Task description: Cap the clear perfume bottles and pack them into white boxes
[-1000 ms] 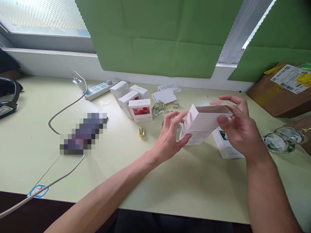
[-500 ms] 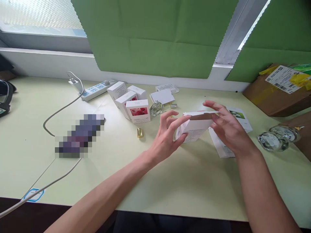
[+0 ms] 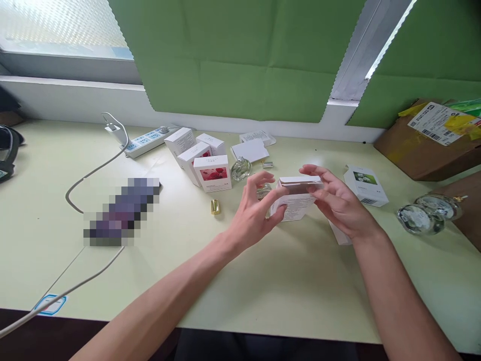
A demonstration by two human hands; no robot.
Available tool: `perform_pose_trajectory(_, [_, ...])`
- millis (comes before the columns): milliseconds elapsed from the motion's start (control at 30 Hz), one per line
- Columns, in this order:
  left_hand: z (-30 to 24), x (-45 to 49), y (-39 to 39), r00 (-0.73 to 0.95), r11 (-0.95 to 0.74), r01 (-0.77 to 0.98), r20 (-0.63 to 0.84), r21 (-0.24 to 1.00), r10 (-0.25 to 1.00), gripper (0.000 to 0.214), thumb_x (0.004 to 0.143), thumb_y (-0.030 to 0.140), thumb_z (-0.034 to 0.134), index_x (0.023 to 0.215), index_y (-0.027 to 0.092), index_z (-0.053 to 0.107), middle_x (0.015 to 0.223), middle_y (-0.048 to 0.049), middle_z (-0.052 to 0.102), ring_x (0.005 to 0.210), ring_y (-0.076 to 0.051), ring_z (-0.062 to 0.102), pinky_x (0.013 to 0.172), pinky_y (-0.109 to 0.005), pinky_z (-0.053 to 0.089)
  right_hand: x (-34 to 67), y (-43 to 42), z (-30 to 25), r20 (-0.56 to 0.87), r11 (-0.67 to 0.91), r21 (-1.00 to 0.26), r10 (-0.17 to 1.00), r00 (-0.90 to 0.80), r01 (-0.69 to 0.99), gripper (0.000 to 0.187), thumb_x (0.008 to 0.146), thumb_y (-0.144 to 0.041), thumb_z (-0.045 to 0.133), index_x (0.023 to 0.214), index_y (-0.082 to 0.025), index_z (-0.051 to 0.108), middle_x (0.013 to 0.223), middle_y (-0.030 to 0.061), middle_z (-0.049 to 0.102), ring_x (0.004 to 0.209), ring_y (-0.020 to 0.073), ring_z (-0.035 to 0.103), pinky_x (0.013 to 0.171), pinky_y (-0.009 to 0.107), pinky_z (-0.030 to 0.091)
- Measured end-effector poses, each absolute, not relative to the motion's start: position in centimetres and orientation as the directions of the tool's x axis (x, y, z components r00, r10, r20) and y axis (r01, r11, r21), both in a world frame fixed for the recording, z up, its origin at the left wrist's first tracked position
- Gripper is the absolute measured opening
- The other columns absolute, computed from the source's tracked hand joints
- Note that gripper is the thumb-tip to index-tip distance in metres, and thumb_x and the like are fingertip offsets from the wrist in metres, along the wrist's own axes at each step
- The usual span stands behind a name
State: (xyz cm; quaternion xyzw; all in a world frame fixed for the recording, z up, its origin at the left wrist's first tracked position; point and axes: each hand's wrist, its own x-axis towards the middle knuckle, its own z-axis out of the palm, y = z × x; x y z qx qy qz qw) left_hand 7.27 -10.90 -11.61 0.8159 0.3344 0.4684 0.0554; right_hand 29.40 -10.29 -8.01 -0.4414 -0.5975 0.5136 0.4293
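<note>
A small white carton (image 3: pixel 294 201) stands on the pale green table (image 3: pixel 233 281) between my two hands. My left hand (image 3: pixel 254 213) holds its left side with thumb and fingers. My right hand (image 3: pixel 339 203) grips its right side, with the fingers laid over the top flap. Just behind my left hand a clear glass bottle (image 3: pixel 263 190) shows in part. A white box with a white flower picture (image 3: pixel 366 185) lies right of my right hand.
Several white boxes, one with a red rose picture (image 3: pixel 215 173), stand at the back beside a round glass bottle (image 3: pixel 241 169). A gold cap (image 3: pixel 215 206), a power strip (image 3: pixel 146 142) with cable, glass bottles (image 3: pixel 421 218) and a brown parcel (image 3: pixel 432 143) lie around.
The carton has come down from a tilted hold to the table. Its open top flap has been folded down under my right fingers. Both hands moved lower and closer together.
</note>
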Motion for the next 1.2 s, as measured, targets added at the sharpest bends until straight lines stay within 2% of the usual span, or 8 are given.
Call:
perform_pose_trajectory(133, [-11.6,7.2,-10.8,0.347,-0.767,0.523,0.729,0.372,0.590,0.032,0.091,0.016,0.060,0.120,0.027,0.053,0.130,-0.0112,0.039,0.128,-0.025,0.044,0.101,-0.048,0.050,29.6,-10.4,-7.8,0.056,0.082,-0.993,0.960,-0.273,0.084,0.053,0.089,-0.047,0.062,0.139,-0.038,0.047,0.158,0.0020,0.038,0.139,0.0265,0.047,0.106,0.047,0.048])
perform_pose_trajectory(267, [-11.5,7.2,-10.8,0.338,-0.776,0.501,0.738,0.384,0.584,0.028,0.092,0.017,0.060,0.118,0.024,0.052,0.128,-0.0114,0.040,0.126,-0.024,0.046,0.103,-0.046,0.049,30.1,-10.3,-7.6,0.068,0.020,-0.986,0.954,-0.293,-0.164,0.068,0.091,-0.074,0.028,0.144,-0.035,0.044,0.158,0.0043,0.041,0.144,0.0267,0.041,0.111,0.056,0.041])
perform_pose_trajectory(333, [-11.4,7.3,-10.9,0.336,-0.781,0.485,0.740,0.394,0.582,0.026,0.093,0.018,0.059,0.117,0.024,0.051,0.127,-0.0113,0.040,0.125,-0.023,0.048,0.103,-0.047,0.049,30.4,-10.1,-7.6,0.107,0.041,-0.971,0.956,-0.272,-0.235,0.077,0.087,-0.080,0.021,0.142,-0.032,0.046,0.154,0.0060,0.047,0.144,0.0283,0.042,0.114,0.061,0.037])
perform_pose_trajectory(567, [-11.2,7.2,-11.2,0.350,-0.794,0.458,0.740,0.399,0.574,0.020,0.094,0.018,0.058,0.113,0.023,0.052,0.131,-0.0117,0.037,0.114,-0.020,0.055,0.099,-0.044,0.052,30.8,-10.2,-7.5,0.136,0.083,-0.974,0.958,-0.254,-0.211,0.079,0.084,-0.080,0.027,0.142,-0.030,0.045,0.148,0.0070,0.055,0.144,0.0293,0.041,0.114,0.066,0.033])
perform_pose_trajectory(833, [-11.2,7.1,-11.1,0.349,-0.788,0.486,0.743,0.377,0.571,0.018,0.094,0.018,0.059,0.111,0.023,0.053,0.129,-0.0120,0.039,0.110,-0.020,0.056,0.096,-0.043,0.052,30.4,-10.7,-6.2,0.022,-0.080,-0.919,0.967,-0.254,-0.386,0.086,0.084,-0.081,0.030,0.147,-0.023,0.041,0.144,0.0110,0.058,0.144,0.0289,0.041,0.120,0.057,0.028])
perform_pose_trajectory(1033, [-11.3,7.0,-11.0,0.354,-0.797,0.480,0.751,0.366,0.558,0.018,0.093,0.017,0.059,0.110,0.023,0.054,0.129,-0.0122,0.040,0.107,-0.020,0.057,0.095,-0.043,0.052,30.3,-10.9,-6.1,0.014,-0.096,-0.911,0.965,-0.263,-0.400,0.085,0.087,-0.080,0.026,0.150,-0.024,0.037,0.144,0.0098,0.058,0.145,0.0271,0.040,0.122,0.054,0.025])
perform_pose_trajectory(1100, [-11.3,6.9,-10.9,0.360,-0.804,0.476,0.755,0.356,0.548,0.018,0.094,0.017,0.058,0.110,0.023,0.054,0.130,-0.0118,0.039,0.107,-0.020,0.057,0.095,-0.043,0.052,30.3,-10.9,-6.2,0.029,-0.085,-0.917,0.960,-0.278,-0.389,0.080,0.090,-0.076,0.027,0.151,-0.024,0.036,0.145,0.0100,0.057,0.145,0.0268,0.040,0.122,0.054,0.024])
perform_pose_trajectory(1200, [-11.3,6.9,-10.9,0.364,-0.809,0.472,0.758,0.351,0.541,0.017,0.094,0.018,0.058,0.110,0.024,0.055,0.129,-0.0114,0.039,0.107,-0.020,0.057,0.095,-0.043,0.052,30.4,-10.9,-6.6,0.066,-0.037,-0.949,0.949,-0.309,-0.314,0.064,0.095,-0.058,0.046,0.151,-0.031,0.034,0.150,0.0066,0.052,0.145,0.0267,0.039,0.120,0.056,0.026])
